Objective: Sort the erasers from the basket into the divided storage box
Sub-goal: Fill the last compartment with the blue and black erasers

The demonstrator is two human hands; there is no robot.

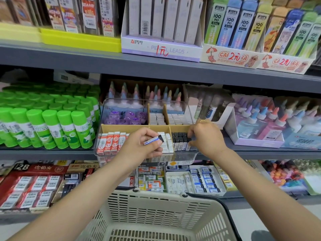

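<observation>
Clearly the sorting is mid-way: the divided storage box (104,136) on the shelf holds rows of erasers, and below it the basket (161,214) shows bare mesh, its bottom cut off. Over the box's front middle, the left hand (140,146) pinches a black-tipped eraser (154,139). The right hand (206,136) pinches among the black erasers (179,136) in the front right compartment; its fingers' hold is hidden. Next, probably, the pinched eraser goes there.

Lead carton (161,49): "PENCIL LEADS", red "1元"; lead packs (230,23): "100 PCS"; glue sticks (83,129): "GLUE STICK"; eraser pack (21,166): "2B".
</observation>
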